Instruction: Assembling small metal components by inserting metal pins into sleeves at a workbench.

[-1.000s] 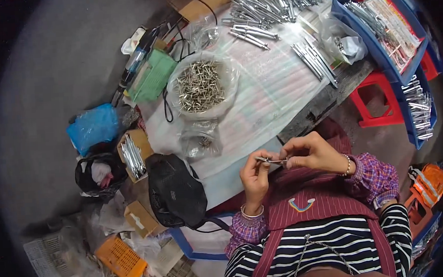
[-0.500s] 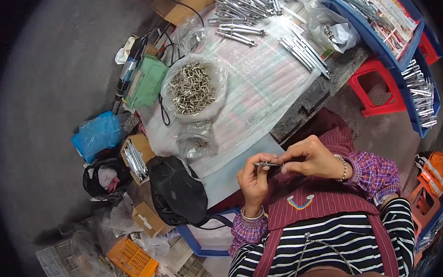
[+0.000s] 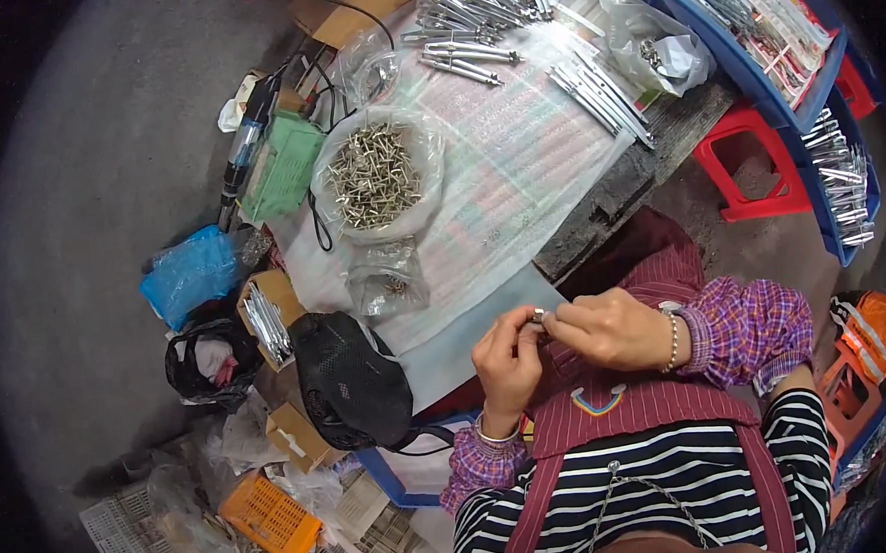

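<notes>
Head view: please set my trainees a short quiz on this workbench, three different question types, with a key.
1. True or false: the left hand holds a small metal part close to the right hand.

2. Which is to the left of the heap of pins in the picture?
A) blue tray
B) green basket
C) red stool

3. Fill in the blank: the orange crate lies in the picture's lower ______ part.

Key: 1. True. 2. B. 3. Left.
</notes>
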